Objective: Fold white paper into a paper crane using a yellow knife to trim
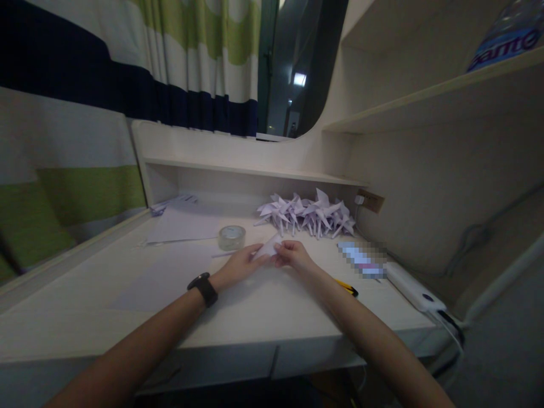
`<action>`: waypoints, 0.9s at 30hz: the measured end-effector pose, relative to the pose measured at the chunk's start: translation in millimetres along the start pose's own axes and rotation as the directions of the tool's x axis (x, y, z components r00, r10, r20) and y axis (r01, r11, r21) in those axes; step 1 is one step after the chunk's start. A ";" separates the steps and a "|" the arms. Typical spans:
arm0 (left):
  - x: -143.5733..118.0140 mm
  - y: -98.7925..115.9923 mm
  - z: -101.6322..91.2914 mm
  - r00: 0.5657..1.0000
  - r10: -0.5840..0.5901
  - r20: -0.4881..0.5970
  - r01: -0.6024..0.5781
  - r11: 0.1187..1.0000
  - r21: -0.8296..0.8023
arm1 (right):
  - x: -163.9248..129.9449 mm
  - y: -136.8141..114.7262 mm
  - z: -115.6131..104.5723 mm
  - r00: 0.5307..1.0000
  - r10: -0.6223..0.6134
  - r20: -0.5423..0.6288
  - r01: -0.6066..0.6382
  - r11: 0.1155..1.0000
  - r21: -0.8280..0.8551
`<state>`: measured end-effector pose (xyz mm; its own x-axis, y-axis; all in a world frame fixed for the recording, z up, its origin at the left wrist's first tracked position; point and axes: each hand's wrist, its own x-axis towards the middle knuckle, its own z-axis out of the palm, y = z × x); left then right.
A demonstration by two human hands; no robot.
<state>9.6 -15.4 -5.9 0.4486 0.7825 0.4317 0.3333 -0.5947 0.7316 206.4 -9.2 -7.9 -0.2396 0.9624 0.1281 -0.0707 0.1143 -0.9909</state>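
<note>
While your forearms reach in over the front edge of the counter (272, 317), both hands meet around a small folded piece of white paper (268, 248), out past the counter's middle toward the back edge. The fingers of your left hand (246, 258) grasp its left side, and your right hand (292, 255) pinches its right side between thumb and fingers; whether the paper touches the surface below, you cannot tell from here. You wear a black watch (206, 288) on your left wrist. Just behind your left hand sits a roll of clear tape (232, 237), with a thin white paper stick (223, 254) lying in front of it. A loose white sheet (165, 277) lies toward the left edge, and a stack of paper (182, 221) fills the back left corner. Along the back edge, right of centre, white paper pinwheels (314, 214) lie crowded together. A yellow-and-black tool (346, 287) (partly hidden by your right forearm, so its kind is unclear) rests nearer the right edge, where a white power strip (414, 288) runs.
</note>
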 end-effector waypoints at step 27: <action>-0.1 -0.3 0.9 0.975 0.091 0.200 -0.080 0.995 -0.064 | -4.1 -6.6 5.7 1.000 0.004 0.023 -0.003 0.998 -0.059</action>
<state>10.1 -15.4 -6.7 0.6340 0.6721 0.3825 0.2425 -0.6425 0.7269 202.3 -15.3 -1.7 -0.2625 0.9568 0.1246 -0.0124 0.1258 -0.9920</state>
